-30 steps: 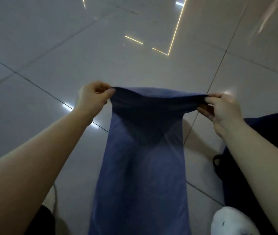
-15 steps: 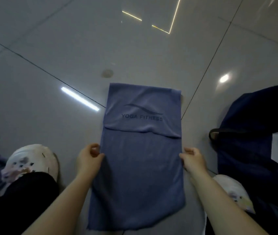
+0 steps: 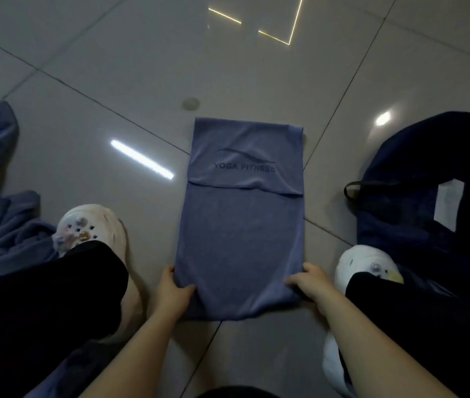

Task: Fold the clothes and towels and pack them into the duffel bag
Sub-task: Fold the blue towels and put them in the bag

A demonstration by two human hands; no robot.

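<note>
Towel [image 3: 241, 234], blue-grey, printed "YOGA FITNESS", lies flat on the tiled floor [image 3: 147, 67] between the person's two feet, long axis running away from the camera. Far end is turned back toward the camera, forming a flap with the print facing up; flap edge is slightly uneven on its right side. Left hand [image 3: 170, 294] grips the near left corner, thumb on top of the cloth, fingers curled at the edge. Right hand [image 3: 310, 285] grips the near right corner likewise, thumb over the fabric. Judgement: folding step in progress, one lengthwise strip partly folded; packing of this item not begun. Duffel bag [image 3: 417, 214], dark navy, sits on the floor to the right, just beyond the right clog [image 3: 368, 268], mouth apparently open, something pale visible inside. Crumpled blue cloths [image 3: 1, 214] lie left of the left clog [image 3: 90, 225], apparently unfolded, so much of the task seems to remain. Next move likely calls for lifting both near corners together and carrying them forward, keeping side edges aligned so the bundle stays square and compact enough for the bag.
</note>
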